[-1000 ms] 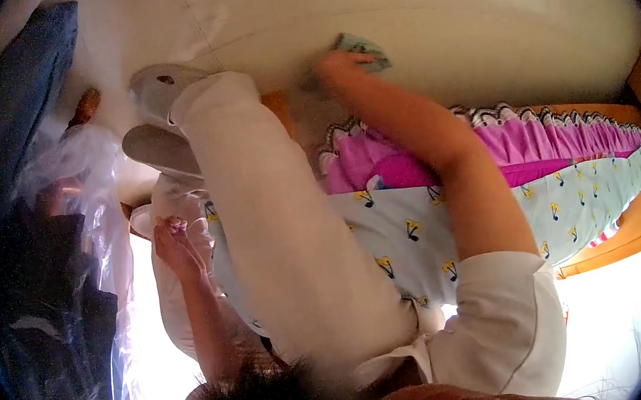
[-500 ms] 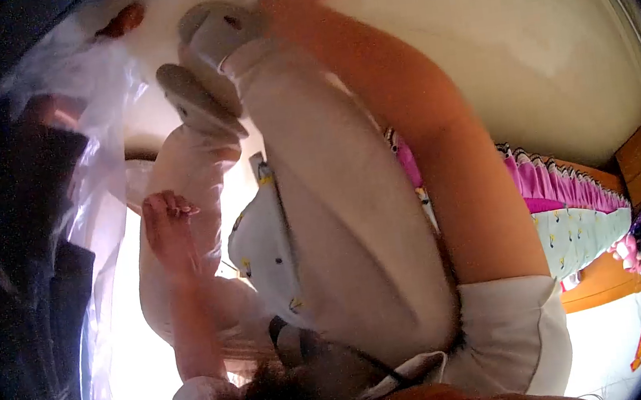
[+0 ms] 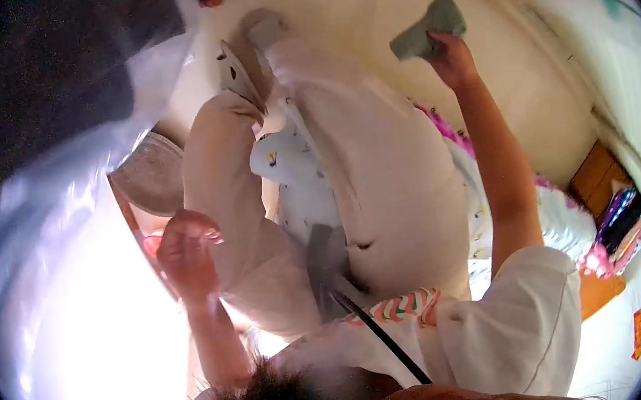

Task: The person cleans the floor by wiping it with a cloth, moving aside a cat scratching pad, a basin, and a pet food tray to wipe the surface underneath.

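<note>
Spreading beyond the right hand point(image 3: 452, 61) is a gripped gray-green cloth point(image 3: 431, 27)

The left hand point(image 3: 187, 255) is partly blurred.

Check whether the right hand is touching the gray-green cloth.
Touching: the head view shows the right hand gripping the gray-green cloth, its fingers overlapping the lower edge.

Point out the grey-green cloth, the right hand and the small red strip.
Grey-green cloth point(image 3: 426, 33): head view, middle of its visible surface.
Right hand point(image 3: 453, 60): head view, middle of the hand.
Red strip point(image 3: 638, 334): head view, middle of its face.
</note>
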A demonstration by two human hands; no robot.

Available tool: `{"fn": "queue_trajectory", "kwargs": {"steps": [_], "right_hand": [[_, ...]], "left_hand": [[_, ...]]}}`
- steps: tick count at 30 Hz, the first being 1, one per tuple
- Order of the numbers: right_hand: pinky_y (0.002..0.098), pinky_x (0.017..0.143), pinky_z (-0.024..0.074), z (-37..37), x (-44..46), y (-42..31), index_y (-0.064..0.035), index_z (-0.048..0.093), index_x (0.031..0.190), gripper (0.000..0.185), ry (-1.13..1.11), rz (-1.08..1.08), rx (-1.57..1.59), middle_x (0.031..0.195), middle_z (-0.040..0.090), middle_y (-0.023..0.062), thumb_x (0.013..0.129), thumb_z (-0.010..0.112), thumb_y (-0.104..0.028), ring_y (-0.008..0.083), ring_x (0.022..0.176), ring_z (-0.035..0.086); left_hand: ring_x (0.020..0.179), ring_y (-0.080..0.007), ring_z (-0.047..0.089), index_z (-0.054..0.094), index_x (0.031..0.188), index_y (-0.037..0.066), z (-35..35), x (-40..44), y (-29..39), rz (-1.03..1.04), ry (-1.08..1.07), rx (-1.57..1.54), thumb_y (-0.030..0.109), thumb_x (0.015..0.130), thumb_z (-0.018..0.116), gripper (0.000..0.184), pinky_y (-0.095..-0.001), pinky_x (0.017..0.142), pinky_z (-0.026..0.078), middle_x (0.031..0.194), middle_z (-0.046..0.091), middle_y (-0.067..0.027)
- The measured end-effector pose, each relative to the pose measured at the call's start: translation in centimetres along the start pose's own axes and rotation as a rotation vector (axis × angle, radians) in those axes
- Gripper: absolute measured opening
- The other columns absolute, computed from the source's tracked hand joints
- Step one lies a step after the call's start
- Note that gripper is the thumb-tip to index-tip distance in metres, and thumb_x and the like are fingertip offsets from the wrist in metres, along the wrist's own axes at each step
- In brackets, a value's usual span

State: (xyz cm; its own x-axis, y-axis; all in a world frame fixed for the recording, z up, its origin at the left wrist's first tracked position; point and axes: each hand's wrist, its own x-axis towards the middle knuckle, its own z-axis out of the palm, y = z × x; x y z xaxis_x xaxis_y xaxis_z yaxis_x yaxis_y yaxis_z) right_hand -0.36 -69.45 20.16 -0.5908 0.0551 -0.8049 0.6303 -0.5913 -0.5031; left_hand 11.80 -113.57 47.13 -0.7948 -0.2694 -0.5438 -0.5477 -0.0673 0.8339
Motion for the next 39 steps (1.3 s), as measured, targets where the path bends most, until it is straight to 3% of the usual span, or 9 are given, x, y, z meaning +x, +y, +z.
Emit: {"fn": "queue_trajectory", "kwargs": {"steps": [5, 9, 15, 19, 20, 24, 30, 36, 39], "right_hand": [[0.0489, 0.101, 0.04, 2.6, -11.9, -6.5, -0.0093, 0.053, 0.123, 0.044, -0.26, -0.206, 0.118, 0.119, 0.057, 0.0083, 0.079, 0.059, -0.008, 0.0292, 0.114, 0.052], [0.0496, 0.104, 0.0375, 5.6, -25.3, -9.0, -0.0092, 0.056, 0.121, 0.047, -0.355, -0.343, 0.181, 0.122, 0.058, 0.0086, 0.074, 0.059, -0.008, 0.0296, 0.117, 0.052], [0.0571, 0.107, 0.0304, 7.8, -38.7, -10.7, -0.0035, 0.051, 0.128, 0.048, -0.252, -0.536, 0.167, 0.132, 0.052, 0.0147, 0.08, 0.053, -0.012, 0.0359, 0.125, 0.045], [0.0568, 0.107, 0.0325, 6.2, -43.2, -11.0, -0.0019, 0.049, 0.129, 0.046, -0.584, -0.525, 0.156, 0.135, 0.05, 0.0152, 0.086, 0.052, -0.016, 0.0371, 0.125, 0.044], [0.0572, 0.107, 0.0321, 5.7, -44.0, -10.8, -0.0022, 0.048, 0.129, 0.045, -0.683, -0.508, 0.156, 0.135, 0.049, 0.0151, 0.088, 0.053, -0.018, 0.0371, 0.125, 0.044], [0.0563, 0.108, 0.0309, 2.0, -46.4, -8.2, -0.0035, 0.048, 0.131, 0.043, -0.359, -0.584, 0.152, 0.136, 0.048, 0.0143, 0.093, 0.053, -0.024, 0.0349, 0.126, 0.043], [0.0531, 0.108, 0.0329, -8.9, -44.2, -7.0, -0.0051, 0.048, 0.132, 0.04, -0.087, -0.551, 0.242, 0.136, 0.049, 0.0132, 0.094, 0.054, -0.019, 0.0317, 0.125, 0.045], [0.0511, 0.106, 0.0344, -9.2, -36.4, -5.2, -0.0058, 0.049, 0.129, 0.037, -0.02, -0.374, 0.259, 0.132, 0.052, 0.0107, 0.093, 0.055, -0.014, 0.0301, 0.122, 0.047], [0.047, 0.104, 0.0387, -2.7, -31.8, -3.2, -0.006, 0.053, 0.123, 0.031, -0.111, -0.33, 0.197, 0.123, 0.056, 0.0095, 0.092, 0.056, -0.011, 0.0268, 0.117, 0.051]], "left_hand": [[0.061, -0.0119, 0.038, 0.041, 0.071, 0.007, -8.8, -12.8, -1.4, 0.223, 0.36, -0.177, 0.022, 0.104, 0.039, 0.036, -0.0265, 0.059, 0.033, 0.067, 0.044, -0.0022], [0.066, -0.0111, 0.039, 0.046, 0.076, 0.008, -16.2, -25.5, -5.4, 0.228, 0.62, -0.469, 0.024, 0.102, 0.045, 0.031, -0.0274, 0.065, 0.036, 0.071, 0.045, -0.0014], [0.07, -0.0065, 0.048, 0.06, 0.085, 0.005, -25.9, -36.0, -13.1, 0.314, 0.874, -0.409, 0.016, 0.093, 0.062, 0.013, -0.0223, 0.068, 0.042, 0.074, 0.053, 0.0013], [0.07, -0.0078, 0.051, 0.066, 0.097, -0.003, -27.3, -39.2, -16.7, 0.32, 0.942, -0.472, 0.012, 0.09, 0.064, 0.017, -0.0223, 0.069, 0.045, 0.087, 0.064, -0.0047], [0.071, -0.008, 0.051, 0.065, 0.1, -0.005, -26.8, -39.5, -16.3, 0.314, 0.923, -0.489, 0.013, 0.091, 0.064, 0.019, -0.0223, 0.07, 0.045, 0.091, 0.064, -0.0062], [0.075, -0.0095, 0.049, 0.061, 0.103, -0.002, -25.8, -40.1, -13.5, 0.41, 0.689, -0.733, 0.013, 0.096, 0.057, 0.017, -0.0242, 0.074, 0.043, 0.09, 0.06, -0.0052], [0.067, -0.0111, 0.043, 0.054, 0.076, 0.01, -24.5, -34.9, -9.0, 0.518, 0.57, -0.64, 0.01, 0.094, 0.06, 0.019, -0.0267, 0.067, 0.039, 0.072, 0.052, -0.0009], [0.068, -0.0116, 0.049, 0.055, 0.075, 0.008, -20.2, -23.1, -5.1, 0.406, 0.34, -0.639, 0.008, 0.093, 0.06, 0.019, -0.0259, 0.064, 0.041, 0.072, 0.057, -0.0037], [0.076, -0.0148, 0.058, 0.063, 0.086, 0.004, -16.6, -14.2, -3.5, 0.239, 0.312, -0.254, 0.002, 0.091, 0.059, 0.006, -0.0277, 0.074, 0.049, 0.087, 0.065, -0.0078]]}}
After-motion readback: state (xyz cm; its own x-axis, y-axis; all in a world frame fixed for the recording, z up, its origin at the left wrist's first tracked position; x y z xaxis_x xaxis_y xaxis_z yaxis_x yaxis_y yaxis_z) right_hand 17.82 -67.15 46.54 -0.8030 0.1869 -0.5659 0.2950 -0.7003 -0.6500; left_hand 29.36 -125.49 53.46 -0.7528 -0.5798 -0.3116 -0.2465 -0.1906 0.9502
